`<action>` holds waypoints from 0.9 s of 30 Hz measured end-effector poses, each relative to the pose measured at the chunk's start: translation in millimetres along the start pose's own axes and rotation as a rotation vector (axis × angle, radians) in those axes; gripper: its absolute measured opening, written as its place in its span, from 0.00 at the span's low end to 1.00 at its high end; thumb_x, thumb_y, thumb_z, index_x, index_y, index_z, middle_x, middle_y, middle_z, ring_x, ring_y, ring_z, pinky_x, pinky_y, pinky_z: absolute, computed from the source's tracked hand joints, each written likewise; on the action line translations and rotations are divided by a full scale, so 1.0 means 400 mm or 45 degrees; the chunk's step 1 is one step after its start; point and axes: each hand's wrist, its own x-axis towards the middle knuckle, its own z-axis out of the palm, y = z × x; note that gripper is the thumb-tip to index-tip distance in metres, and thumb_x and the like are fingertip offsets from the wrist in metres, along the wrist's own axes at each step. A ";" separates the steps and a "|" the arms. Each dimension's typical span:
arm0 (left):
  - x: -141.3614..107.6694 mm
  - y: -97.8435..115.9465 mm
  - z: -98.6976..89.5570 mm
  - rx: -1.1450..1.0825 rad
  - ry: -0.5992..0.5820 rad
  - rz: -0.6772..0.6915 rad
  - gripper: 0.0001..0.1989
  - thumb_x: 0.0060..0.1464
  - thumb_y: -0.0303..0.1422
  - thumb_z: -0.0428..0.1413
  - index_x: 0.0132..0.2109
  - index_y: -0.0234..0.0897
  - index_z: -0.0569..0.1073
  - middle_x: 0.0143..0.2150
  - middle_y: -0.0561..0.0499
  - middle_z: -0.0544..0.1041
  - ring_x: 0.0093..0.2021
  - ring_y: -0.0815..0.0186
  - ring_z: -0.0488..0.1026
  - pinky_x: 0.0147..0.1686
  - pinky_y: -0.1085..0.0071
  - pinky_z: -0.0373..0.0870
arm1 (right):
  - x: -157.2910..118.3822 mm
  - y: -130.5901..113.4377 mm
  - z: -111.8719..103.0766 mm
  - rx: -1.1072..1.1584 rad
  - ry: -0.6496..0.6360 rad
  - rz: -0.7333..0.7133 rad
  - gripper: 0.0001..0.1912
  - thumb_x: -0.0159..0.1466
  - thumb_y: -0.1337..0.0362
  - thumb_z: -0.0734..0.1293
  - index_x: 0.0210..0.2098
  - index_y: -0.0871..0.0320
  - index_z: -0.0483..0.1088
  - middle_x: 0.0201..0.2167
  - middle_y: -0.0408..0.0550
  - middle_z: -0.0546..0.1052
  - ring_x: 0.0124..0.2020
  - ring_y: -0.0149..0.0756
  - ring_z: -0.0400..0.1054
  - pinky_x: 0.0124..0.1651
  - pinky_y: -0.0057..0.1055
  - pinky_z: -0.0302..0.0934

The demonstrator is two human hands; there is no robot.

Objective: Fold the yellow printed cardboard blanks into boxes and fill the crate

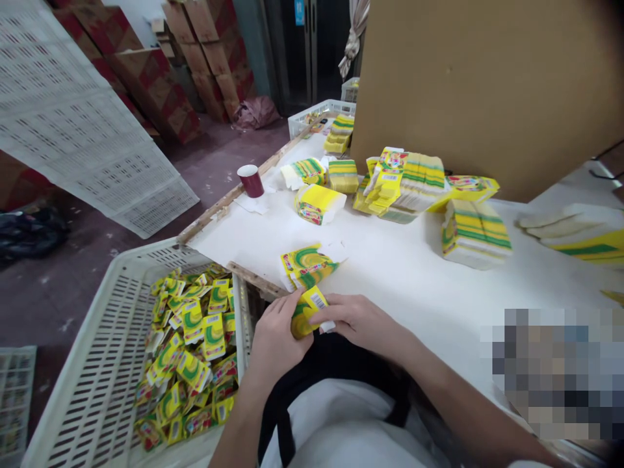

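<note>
Both hands meet over the table's near edge, around one small yellow and green packet (308, 311) with a barcode on its upper end. My left hand (281, 335) wraps its fingers round the packet's left side. From the right, my right hand (351, 320) pinches the packet's other side near a white flap. Just beyond them, a few flat printed cardboard sleeves (308, 263) lie on the white table (394, 279). At my left stands a white plastic crate (92, 364) holding a heap of similar yellow packets (192, 354).
Bundled stacks of yellow-green cartons (422, 182) line the table's back, before a big brown cardboard panel (478, 91). A dark red cup (251, 181) stands near the left edge. White crates (88, 123) lean over the floor; cardboard boxes (214, 52) are piled behind. A blurred patch covers the lower right.
</note>
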 end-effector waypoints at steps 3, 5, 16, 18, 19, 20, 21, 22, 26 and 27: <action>0.010 0.008 -0.007 -0.007 -0.008 0.016 0.33 0.42 0.25 0.54 0.58 0.36 0.58 0.51 0.44 0.70 0.51 0.57 0.67 0.51 0.58 0.65 | 0.006 0.001 0.013 0.029 0.088 -0.021 0.27 0.54 0.81 0.57 0.50 0.55 0.66 0.53 0.52 0.66 0.54 0.37 0.62 0.52 0.34 0.60; 0.013 0.009 -0.009 -0.020 -0.011 0.016 0.34 0.42 0.25 0.54 0.59 0.37 0.57 0.52 0.44 0.70 0.51 0.57 0.66 0.52 0.58 0.64 | 0.008 0.002 0.030 0.025 0.154 -0.007 0.29 0.54 0.81 0.57 0.53 0.55 0.63 0.55 0.54 0.63 0.56 0.38 0.59 0.53 0.36 0.59; 0.024 -0.009 -0.020 -0.024 0.003 0.054 0.35 0.42 0.27 0.55 0.59 0.37 0.56 0.52 0.44 0.69 0.51 0.57 0.66 0.52 0.58 0.63 | -0.004 0.007 0.032 0.178 0.177 0.016 0.31 0.61 0.71 0.60 0.62 0.51 0.50 0.58 0.54 0.62 0.57 0.41 0.60 0.54 0.39 0.59; 0.022 -0.004 -0.015 -0.039 0.004 0.042 0.34 0.45 0.29 0.55 0.60 0.37 0.55 0.52 0.44 0.69 0.51 0.57 0.66 0.51 0.58 0.63 | -0.005 0.010 0.046 0.291 0.314 0.097 0.40 0.62 0.67 0.61 0.65 0.52 0.33 0.63 0.56 0.55 0.62 0.42 0.52 0.59 0.43 0.53; 0.020 -0.002 -0.010 -0.040 0.008 0.032 0.33 0.46 0.31 0.55 0.60 0.37 0.55 0.51 0.44 0.69 0.51 0.57 0.66 0.51 0.58 0.64 | -0.004 0.011 0.056 0.391 0.366 0.137 0.42 0.62 0.64 0.61 0.65 0.53 0.28 0.63 0.56 0.53 0.63 0.42 0.50 0.60 0.44 0.51; 0.017 0.000 -0.006 -0.040 0.013 0.019 0.33 0.47 0.31 0.55 0.60 0.37 0.55 0.51 0.43 0.69 0.51 0.56 0.66 0.50 0.57 0.64 | -0.002 0.010 0.067 0.508 0.400 0.172 0.43 0.63 0.62 0.61 0.65 0.54 0.25 0.64 0.56 0.52 0.63 0.41 0.50 0.60 0.44 0.51; 0.015 0.002 -0.001 -0.043 0.022 0.006 0.33 0.47 0.31 0.55 0.60 0.37 0.54 0.50 0.43 0.69 0.50 0.56 0.66 0.50 0.57 0.65 | 0.000 0.008 0.077 0.630 0.417 0.198 0.42 0.63 0.60 0.60 0.65 0.54 0.25 0.65 0.55 0.50 0.63 0.40 0.49 0.61 0.43 0.50; 0.013 0.004 0.005 -0.047 0.029 -0.007 0.33 0.47 0.31 0.55 0.60 0.37 0.54 0.49 0.43 0.69 0.50 0.56 0.67 0.49 0.57 0.65 | 0.003 0.005 0.087 0.753 0.431 0.208 0.41 0.63 0.57 0.60 0.65 0.53 0.27 0.65 0.54 0.49 0.64 0.39 0.48 0.61 0.42 0.50; 0.008 0.015 0.022 -0.043 0.074 -0.043 0.36 0.46 0.29 0.55 0.61 0.37 0.52 0.50 0.43 0.69 0.50 0.56 0.67 0.49 0.57 0.65 | 0.022 -0.007 0.111 1.279 0.521 0.331 0.32 0.62 0.50 0.58 0.63 0.51 0.48 0.61 0.49 0.59 0.60 0.41 0.57 0.57 0.41 0.57; 0.008 0.018 0.025 -0.025 0.086 -0.043 0.36 0.45 0.29 0.55 0.62 0.37 0.52 0.50 0.43 0.69 0.49 0.56 0.66 0.50 0.57 0.65 | 0.028 -0.009 0.112 1.413 0.549 0.370 0.30 0.62 0.50 0.58 0.61 0.51 0.53 0.57 0.50 0.65 0.56 0.43 0.62 0.54 0.42 0.60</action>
